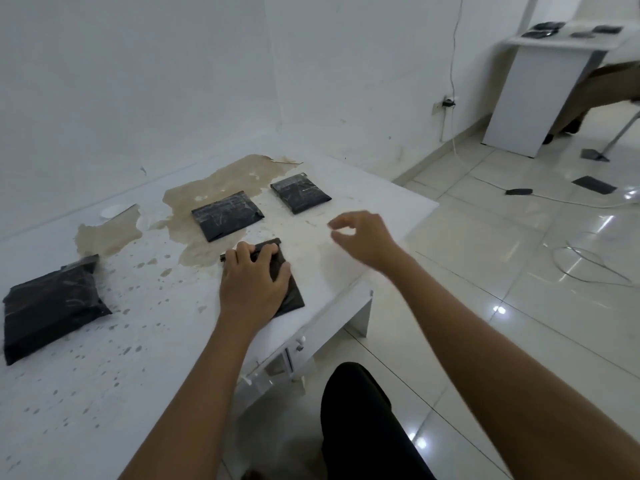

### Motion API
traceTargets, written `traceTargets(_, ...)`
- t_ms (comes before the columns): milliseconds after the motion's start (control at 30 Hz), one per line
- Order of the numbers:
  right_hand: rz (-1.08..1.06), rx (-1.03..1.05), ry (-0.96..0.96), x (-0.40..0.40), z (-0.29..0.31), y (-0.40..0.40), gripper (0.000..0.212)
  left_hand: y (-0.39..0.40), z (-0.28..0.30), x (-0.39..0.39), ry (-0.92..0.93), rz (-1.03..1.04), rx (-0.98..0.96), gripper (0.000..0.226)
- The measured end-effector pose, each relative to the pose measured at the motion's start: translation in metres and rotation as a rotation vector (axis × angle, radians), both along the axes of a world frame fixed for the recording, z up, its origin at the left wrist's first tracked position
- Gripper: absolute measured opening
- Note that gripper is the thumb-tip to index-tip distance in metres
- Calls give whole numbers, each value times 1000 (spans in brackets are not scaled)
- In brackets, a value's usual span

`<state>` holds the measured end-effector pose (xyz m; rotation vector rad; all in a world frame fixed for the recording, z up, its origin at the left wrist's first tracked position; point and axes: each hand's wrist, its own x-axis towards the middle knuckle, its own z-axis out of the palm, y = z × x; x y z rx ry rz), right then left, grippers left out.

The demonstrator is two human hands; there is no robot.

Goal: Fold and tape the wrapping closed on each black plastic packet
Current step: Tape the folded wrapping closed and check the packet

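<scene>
Several black plastic packets lie on the white table (pixel 104 393). My left hand (pixel 254 282) presses flat on the nearest packet (pixel 292 296), fingers over its folded top edge. My right hand (pixel 363 239) hovers to the right of that packet, above the table, fingers loosely curled and holding nothing I can see. Two taped packets lie further back, one in the middle (pixel 227 214) and one to its right (pixel 299 194). A larger packet (pixel 48 306) rests at the left edge of the view.
The table top has a large brown patch (pixel 221 181) where the surface has peeled. A small white roll-like object (pixel 112 211) sits at the far left. The table's right edge drops to a tiled floor with cables (pixel 588 268). My dark-clad knee (pixel 360 410) is below.
</scene>
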<state>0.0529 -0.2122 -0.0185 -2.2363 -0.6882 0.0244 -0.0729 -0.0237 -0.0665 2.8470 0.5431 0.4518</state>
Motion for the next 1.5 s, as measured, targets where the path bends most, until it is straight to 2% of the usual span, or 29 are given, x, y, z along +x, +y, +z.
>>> traceTargets(133,-216,5,18,24,19,-62,18,-3,1,-1,-6,9,7,48)
traceTargets(300,-358,-54,64,32,15,-109,14,-4,1,0,-4,14,-6,48)
traceTargets(367,-382,-87,144,36,7,-116,22,-4,1,0,-8,16,-12,48)
traceTargets(500,-399,-143,322,38,-8,-115,53,-4,0,0,-20,18,-32,47)
traceTargets(567,-403,-145,424,32,-12,-110,55,-4,0,0,-24,21,-34,47)
traceTargets(667,-422,-25,502,30,-19,-106,61,-4,0,0,-24,24,-35,47)
traceTargets(833,-445,32,432,31,-21,-103,39,-5,0,1,-24,29,-37,47)
traceTargets(967,-383,-28,231,28,-15,-97,20,-5,0,0,-22,31,-34,47)
traceTargets(1267,-304,-45,28,12,2,-91,16,-5,0,0,-30,25,-43,46)
traceTargets(1367,-284,47,10,5,7,-84,9,-5,-1,-1,-33,27,-42,46)
traceTargets(1500,-279,132,12,-4,13,-73,19,-5,-1,-1,-49,22,-36,47)
